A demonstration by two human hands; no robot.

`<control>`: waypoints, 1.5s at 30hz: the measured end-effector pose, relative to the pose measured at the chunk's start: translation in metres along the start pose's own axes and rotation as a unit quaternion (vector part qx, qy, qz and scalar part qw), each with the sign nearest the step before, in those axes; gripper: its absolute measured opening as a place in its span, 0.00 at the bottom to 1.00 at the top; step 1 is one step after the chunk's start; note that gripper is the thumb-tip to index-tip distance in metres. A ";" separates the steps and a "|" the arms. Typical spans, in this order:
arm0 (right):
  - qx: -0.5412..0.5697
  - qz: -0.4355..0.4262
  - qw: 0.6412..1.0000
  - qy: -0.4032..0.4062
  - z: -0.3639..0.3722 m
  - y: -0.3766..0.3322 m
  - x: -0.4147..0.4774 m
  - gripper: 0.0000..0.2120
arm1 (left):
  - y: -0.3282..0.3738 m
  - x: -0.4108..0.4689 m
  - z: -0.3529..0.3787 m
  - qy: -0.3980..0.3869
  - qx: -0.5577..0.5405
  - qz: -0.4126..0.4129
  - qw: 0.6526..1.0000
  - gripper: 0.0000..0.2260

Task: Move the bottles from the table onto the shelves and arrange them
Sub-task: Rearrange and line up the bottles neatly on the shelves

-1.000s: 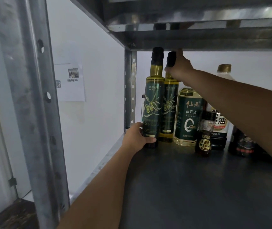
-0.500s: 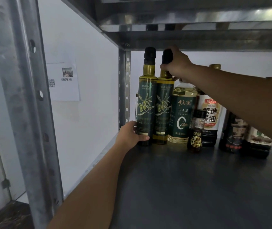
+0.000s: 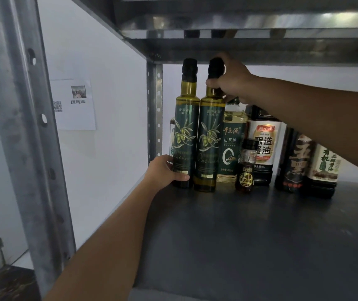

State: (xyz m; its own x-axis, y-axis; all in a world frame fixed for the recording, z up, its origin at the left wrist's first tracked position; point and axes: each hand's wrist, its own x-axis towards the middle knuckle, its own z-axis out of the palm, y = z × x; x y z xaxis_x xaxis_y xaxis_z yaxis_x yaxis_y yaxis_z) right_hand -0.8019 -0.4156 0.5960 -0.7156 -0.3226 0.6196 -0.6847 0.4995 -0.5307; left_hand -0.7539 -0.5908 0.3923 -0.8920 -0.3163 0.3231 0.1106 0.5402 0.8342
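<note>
A grey perforated metal post [image 3: 32, 127] stands at the near left, and on the white wall behind it hangs a paper sheet [image 3: 73, 104] with a small photo and a printed code. Further in, a rear post [image 3: 154, 109] marks the back left corner of the shelf [image 3: 249, 235], a dark flat metal surface on which all the bottles stand upright along the back. The left hand [image 3: 165, 170] grips the lower part of the first olive oil bottle [image 3: 185, 131], thumb lying across the front near its base and fingers wrapped out of sight behind it. Just behind that bottle's left edge a sliver of a hidden bottle [image 3: 172, 135] shows, too covered to read. The second olive oil bottle [image 3: 209, 137] stands touching the first, slightly nearer the front, with the same dark green label. The right hand [image 3: 232, 78] is curled round its black cap and neck, just under the upper shelf [image 3: 260, 46]. Next comes a pale camellia oil bottle [image 3: 232, 144], then a small brown bottle [image 3: 246, 168] standing in front, between it and a large soy sauce bottle [image 3: 264, 144]. Beyond a narrow gap stand a black-labelled bottle [image 3: 296, 161] and a squat dark bottle [image 3: 323, 166], both partly crossed by the right forearm.
</note>
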 end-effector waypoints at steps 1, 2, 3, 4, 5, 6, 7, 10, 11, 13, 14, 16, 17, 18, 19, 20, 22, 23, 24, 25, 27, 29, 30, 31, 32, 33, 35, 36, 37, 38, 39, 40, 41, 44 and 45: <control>0.004 0.000 1.000 0.000 -0.003 0.001 -0.002 0.30 | 0.001 -0.001 -0.001 -0.011 -0.015 -0.004 1.000 0.23; 0.008 -0.001 1.000 0.000 -0.005 0.001 -0.004 0.30 | 0.002 -0.002 -0.002 -0.026 -0.035 -0.009 0.999 0.22; 0.012 -0.003 1.000 0.000 -0.008 0.002 -0.006 0.29 | 0.003 -0.004 -0.002 -0.043 -0.054 -0.012 0.998 0.23; 0.015 -0.005 1.000 -0.002 -0.011 0.002 -0.008 0.28 | 0.005 -0.006 -0.003 -0.062 -0.069 -0.011 0.996 0.23; 0.016 -0.008 1.000 -0.004 -0.014 0.002 -0.010 0.28 | 0.007 -0.007 -0.003 -0.079 -0.078 -0.007 0.994 0.22; 0.019 -0.009 1.000 -0.005 -0.017 0.002 -0.013 0.28 | 0.010 -0.009 -0.003 -0.095 -0.080 -0.001 0.992 0.21; 0.025 -0.009 1.000 -0.007 -0.021 0.003 -0.016 0.29 | 0.013 -0.011 -0.002 -0.109 -0.081 0.004 0.991 0.20; 0.056 0.005 0.998 -0.016 -0.033 0.006 -0.027 0.33 | 0.019 -0.018 -0.001 -0.136 -0.080 0.023 0.987 0.21; 0.069 0.017 0.997 -0.015 -0.037 0.008 -0.032 0.35 | 0.020 -0.020 -0.001 -0.137 -0.074 0.029 0.987 0.21; 0.103 0.045 0.994 -0.013 -0.040 0.012 -0.046 0.39 | 0.022 -0.025 0.000 -0.141 -0.069 0.036 0.987 0.23; 0.120 0.051 0.991 -0.021 -0.038 0.015 -0.054 0.39 | 0.023 -0.028 0.001 -0.142 -0.066 0.038 0.987 0.24; 0.132 0.054 0.988 -0.053 -0.028 0.027 -0.076 0.41 | 0.026 -0.032 0.001 -0.140 -0.061 0.035 0.988 0.26; 0.130 0.057 0.988 -0.063 -0.020 0.035 -0.088 0.44 | 0.027 -0.034 0.000 -0.140 -0.062 0.035 0.988 0.25; 0.136 0.063 0.986 -0.066 -0.011 0.044 -0.101 0.47 | 0.029 -0.035 0.000 -0.142 -0.064 0.035 0.987 0.25; 0.151 0.070 0.984 -0.064 -0.002 0.053 -0.113 0.49 | 0.030 -0.037 0.000 -0.145 -0.067 0.036 0.987 0.24; 0.164 0.078 0.981 -0.063 0.006 0.063 -0.123 0.48 | 0.032 -0.039 0.000 -0.145 -0.067 0.039 0.986 0.24; 0.170 0.101 0.976 -0.090 0.019 0.082 -0.140 0.44 | 0.034 -0.042 0.001 -0.138 -0.065 0.047 0.987 0.25; 0.167 0.110 0.973 -0.114 0.025 0.090 -0.149 0.43 | 0.036 -0.044 0.003 -0.135 -0.066 0.049 0.987 0.25; 0.161 0.116 0.971 -0.136 0.031 0.097 -0.157 0.43 | 0.038 -0.047 0.004 -0.132 -0.068 0.051 0.988 0.25; 0.156 0.117 0.970 -0.148 0.035 0.104 -0.165 0.44 | 0.039 -0.049 0.006 -0.130 -0.068 0.054 0.988 0.25; 0.145 0.112 0.973 -0.142 0.039 0.112 -0.175 0.44 | 0.042 -0.055 0.009 -0.132 -0.065 0.059 0.987 0.25; 0.135 0.104 0.977 -0.131 0.032 0.117 -0.180 0.42 | 0.046 -0.062 0.013 -0.136 -0.072 0.064 0.986 0.25; 0.128 0.099 0.978 -0.129 0.027 0.120 -0.182 0.42 | 0.048 -0.067 0.016 -0.137 -0.073 0.066 0.986 0.25; 0.121 0.095 0.980 -0.127 0.021 0.122 -0.185 0.41 | 0.050 -0.072 0.020 -0.137 -0.070 0.070 0.986 0.25; 0.116 0.091 0.981 -0.128 0.015 0.125 -0.188 0.40 | 0.053 -0.078 0.025 -0.137 -0.067 0.073 0.986 0.25; 0.114 0.087 0.981 -0.130 0.008 0.127 -0.192 0.39 | 0.056 -0.084 0.029 -0.136 -0.062 0.075 0.986 0.26; 0.111 0.081 0.981 -0.134 -0.005 0.134 -0.201 0.38 | 0.064 -0.096 0.040 -0.127 -0.043 0.075 0.988 0.27; 0.110 0.080 0.982 -0.133 -0.012 0.138 -0.204 0.37 | 0.069 -0.102 0.046 -0.122 -0.032 0.077 0.989 0.26; 0.106 0.080 0.982 -0.132 -0.021 0.143 -0.208 0.37 | 0.074 -0.107 0.054 -0.119 -0.024 0.081 0.989 0.26; 0.102 0.080 0.983 -0.130 -0.029 0.148 -0.212 0.36 | 0.080 -0.111 0.062 -0.118 -0.020 0.086 0.989 0.25; 0.096 0.081 0.984 -0.128 -0.038 0.154 -0.216 0.36 | 0.087 -0.115 0.071 -0.119 -0.018 0.091 0.989 0.25; 0.091 0.081 0.985 -0.124 -0.047 0.160 -0.220 0.36 | 0.093 -0.118 0.080 -0.123 -0.019 0.096 0.988 0.24; 0.085 0.081 0.986 -0.119 -0.056 0.166 -0.224 0.37 | 0.100 -0.120 0.090 -0.128 -0.021 0.101 0.986 0.24; 0.070 0.090 0.988 -0.104 -0.085 0.185 -0.235 0.37 | 0.118 -0.122 0.120 -0.144 -0.019 0.123 0.982 0.26; 0.066 0.098 0.988 -0.103 -0.095 0.192 -0.239 0.36 | 0.125 -0.122 0.130 -0.149 -0.014 0.128 0.980 0.26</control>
State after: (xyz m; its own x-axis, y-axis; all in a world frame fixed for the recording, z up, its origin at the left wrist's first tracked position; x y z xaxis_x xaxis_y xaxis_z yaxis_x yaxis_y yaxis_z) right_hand -0.7495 -0.1660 0.4011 -0.8396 -0.3935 0.3746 -0.5330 0.4636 -0.7078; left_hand -0.6882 -0.3835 0.3986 -0.9210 0.0709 0.3830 0.3566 0.5494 0.7557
